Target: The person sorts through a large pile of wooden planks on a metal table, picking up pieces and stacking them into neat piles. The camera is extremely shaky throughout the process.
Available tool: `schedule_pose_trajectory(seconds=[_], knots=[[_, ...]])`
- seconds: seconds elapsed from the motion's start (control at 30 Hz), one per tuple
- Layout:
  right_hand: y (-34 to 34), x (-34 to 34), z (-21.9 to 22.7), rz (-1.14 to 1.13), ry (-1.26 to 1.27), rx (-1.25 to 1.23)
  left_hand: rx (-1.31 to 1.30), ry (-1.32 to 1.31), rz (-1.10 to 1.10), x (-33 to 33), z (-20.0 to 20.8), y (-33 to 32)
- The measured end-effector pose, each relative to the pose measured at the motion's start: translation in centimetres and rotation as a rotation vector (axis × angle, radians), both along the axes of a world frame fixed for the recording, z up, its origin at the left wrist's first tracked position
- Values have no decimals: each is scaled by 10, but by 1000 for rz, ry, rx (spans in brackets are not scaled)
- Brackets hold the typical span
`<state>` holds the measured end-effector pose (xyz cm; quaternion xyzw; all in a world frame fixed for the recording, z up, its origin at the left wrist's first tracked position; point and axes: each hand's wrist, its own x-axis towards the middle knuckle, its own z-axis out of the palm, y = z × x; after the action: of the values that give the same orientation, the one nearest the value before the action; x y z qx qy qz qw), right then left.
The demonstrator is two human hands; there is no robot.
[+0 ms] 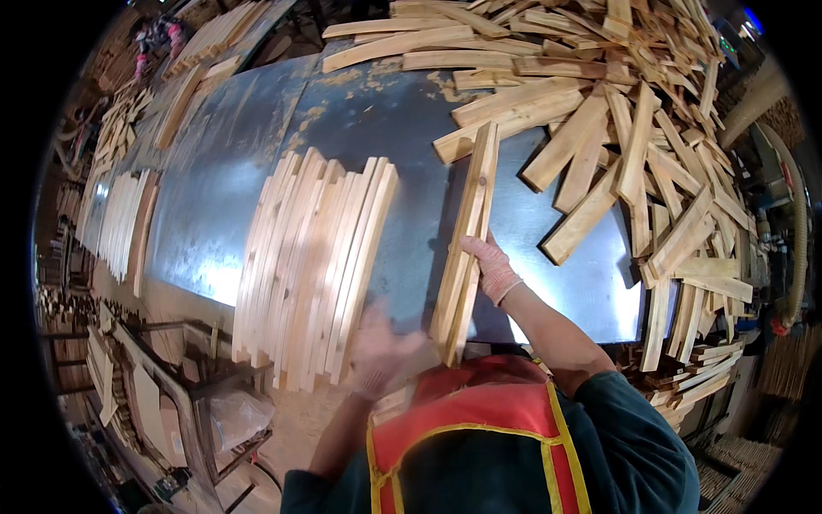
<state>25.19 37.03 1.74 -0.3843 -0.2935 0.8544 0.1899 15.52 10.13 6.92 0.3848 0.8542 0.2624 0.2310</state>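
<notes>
Two gloved hands at a metal-topped bench, wood slats all round.

Head view: right hand [492,267] at centre, fingers pressed along a small upright bundle of slats [467,248]; left hand [377,347] at 6 o'clock, blurred, finger state cannot tell, beside the sorted row of slats [312,265]; loose slat heap [634,128] at 2 o'clock on the steel bench top [223,188].

left hand [377,347]: blurred, so you cannot tell its grip or what it touches.
held slats [467,248]: your right hand [492,267] covers part.
loose pile [634,128]: its upper end leaves the frame.
</notes>
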Motion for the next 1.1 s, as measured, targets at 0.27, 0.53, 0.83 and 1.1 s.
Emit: schedule_pose_trajectory(seconds=[0.27,0.53,0.83,1.1], knots=[[9,1,-4,118,7,-357,472,-1585,448,-37,-57,18],[29,18,-22,123,-279,151,282,-1117,374,-36,-17,-1],[18,17,0,433,-442,424,177,-525,541,-88,18,-82],[-62,-40,28,612,-550,580,-332,574,441,-89,18,-59]])
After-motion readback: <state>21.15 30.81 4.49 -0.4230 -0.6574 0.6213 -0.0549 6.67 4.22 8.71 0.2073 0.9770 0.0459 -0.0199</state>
